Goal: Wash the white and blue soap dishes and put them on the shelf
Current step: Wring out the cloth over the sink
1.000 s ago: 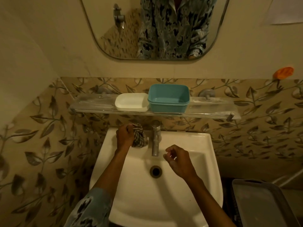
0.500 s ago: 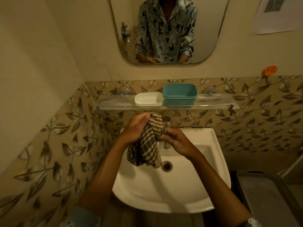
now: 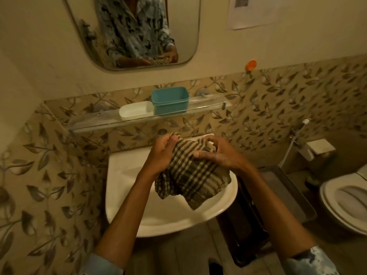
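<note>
The white soap dish (image 3: 134, 111) and the taller blue soap dish (image 3: 170, 100) stand side by side, touching, on the clear glass shelf (image 3: 95, 122) above the white sink (image 3: 127, 175). Below the shelf, over the basin, both my hands hold a brown-and-cream checked cloth (image 3: 190, 175). My left hand (image 3: 163, 153) grips its upper left part in a fist. My right hand (image 3: 216, 153) grasps its top right, fingers curled over the fabric. The cloth hides the tap and the drain.
A mirror (image 3: 139, 30) hangs above the shelf. A dark bin with a grey lid (image 3: 278, 195) stands right of the sink, a toilet (image 3: 345, 197) further right. A hand sprayer (image 3: 303, 124) and an orange hook (image 3: 250, 65) are on the tiled wall.
My left hand lifted the cloth from beside the tap, my right hand joined it, and both now hold it spread wider over the basin. The view tilted and shifted right.
</note>
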